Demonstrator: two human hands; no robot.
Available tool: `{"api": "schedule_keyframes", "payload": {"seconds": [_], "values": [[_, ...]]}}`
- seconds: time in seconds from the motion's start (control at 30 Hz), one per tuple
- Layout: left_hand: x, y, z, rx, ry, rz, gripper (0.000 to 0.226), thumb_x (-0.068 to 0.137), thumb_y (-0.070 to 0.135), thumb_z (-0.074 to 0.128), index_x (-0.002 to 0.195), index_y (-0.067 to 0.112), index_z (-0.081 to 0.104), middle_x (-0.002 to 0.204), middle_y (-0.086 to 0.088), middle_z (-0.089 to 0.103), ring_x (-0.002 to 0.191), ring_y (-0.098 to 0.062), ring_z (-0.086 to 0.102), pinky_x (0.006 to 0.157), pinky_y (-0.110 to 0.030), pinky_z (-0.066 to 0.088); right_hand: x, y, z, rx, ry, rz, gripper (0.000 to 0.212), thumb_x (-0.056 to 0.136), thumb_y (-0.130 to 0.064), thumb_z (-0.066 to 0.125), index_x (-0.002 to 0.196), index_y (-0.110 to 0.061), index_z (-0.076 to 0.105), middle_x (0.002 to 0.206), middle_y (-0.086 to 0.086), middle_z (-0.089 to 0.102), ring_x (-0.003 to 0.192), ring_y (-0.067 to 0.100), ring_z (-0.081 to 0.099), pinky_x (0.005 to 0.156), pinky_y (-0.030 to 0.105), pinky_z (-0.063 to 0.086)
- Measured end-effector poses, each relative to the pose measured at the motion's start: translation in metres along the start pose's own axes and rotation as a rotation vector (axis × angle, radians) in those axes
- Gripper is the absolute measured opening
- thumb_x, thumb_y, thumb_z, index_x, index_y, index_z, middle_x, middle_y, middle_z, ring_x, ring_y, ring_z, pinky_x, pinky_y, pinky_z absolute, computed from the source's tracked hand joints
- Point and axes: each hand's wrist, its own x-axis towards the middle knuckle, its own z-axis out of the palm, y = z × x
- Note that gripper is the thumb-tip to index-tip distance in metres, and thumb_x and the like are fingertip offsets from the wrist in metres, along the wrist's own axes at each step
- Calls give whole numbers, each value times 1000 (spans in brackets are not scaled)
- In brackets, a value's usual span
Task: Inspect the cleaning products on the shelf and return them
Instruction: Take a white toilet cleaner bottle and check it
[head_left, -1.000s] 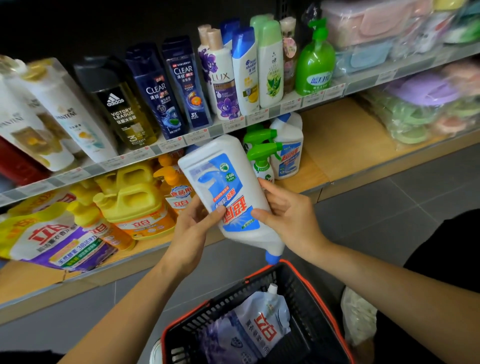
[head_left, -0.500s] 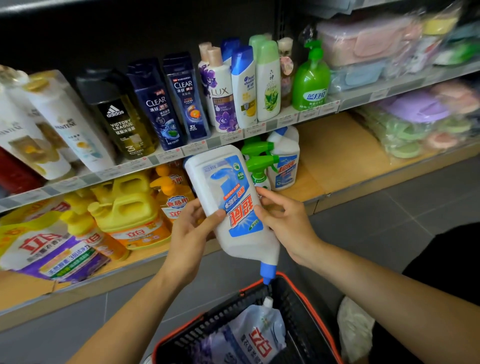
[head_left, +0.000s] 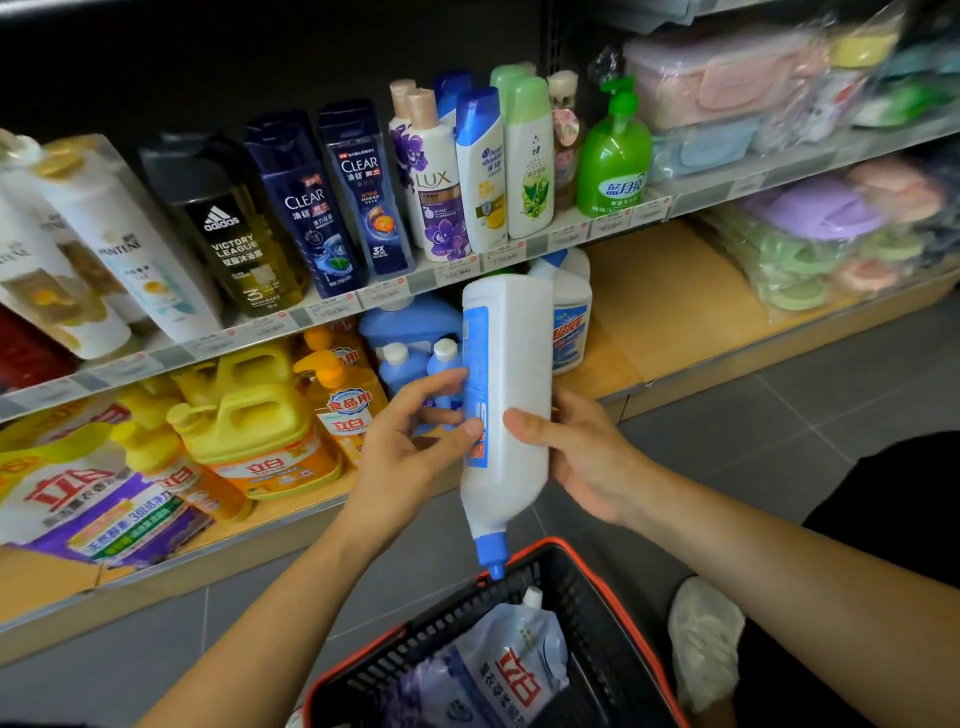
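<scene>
At the lower shelf's (head_left: 670, 312) left end, yellow detergent jugs (head_left: 249, 415) blur, labels unreadable; the left hand (head_left: 410, 447) grasps the white cleaner bottle (head_left: 511, 395) with fingers on its blue label edge, nozzle down above the basket (head_left: 613, 597); the label faces sideways, unreadable; the right hand (head_left: 587, 457) clasps the opposite side, its fingers hidden behind the bottle.

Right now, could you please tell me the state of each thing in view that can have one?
White cleaner bottle: off the shelf, upside down, blue cap on, plain side toward the camera.
Left hand: gripping the bottle's label edge.
Right hand: supporting the bottle's other side.
Basket: holds a capped refill pouch.
Green pump bottle: upright on the upper shelf.
</scene>
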Motion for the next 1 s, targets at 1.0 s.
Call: {"api": "schedule_keyframes", "payload": {"seconds": [1.0], "values": [[-26, -20, 3, -62, -104, -216, 53, 74, 44, 83, 121, 24, 69, 115, 1, 75, 108, -22, 69, 91, -37, 59, 8, -21, -26, 238, 150, -23, 52, 86, -30, 69, 133, -13, 57, 128, 6, 68, 117, 24, 66, 84, 41, 59]]}}
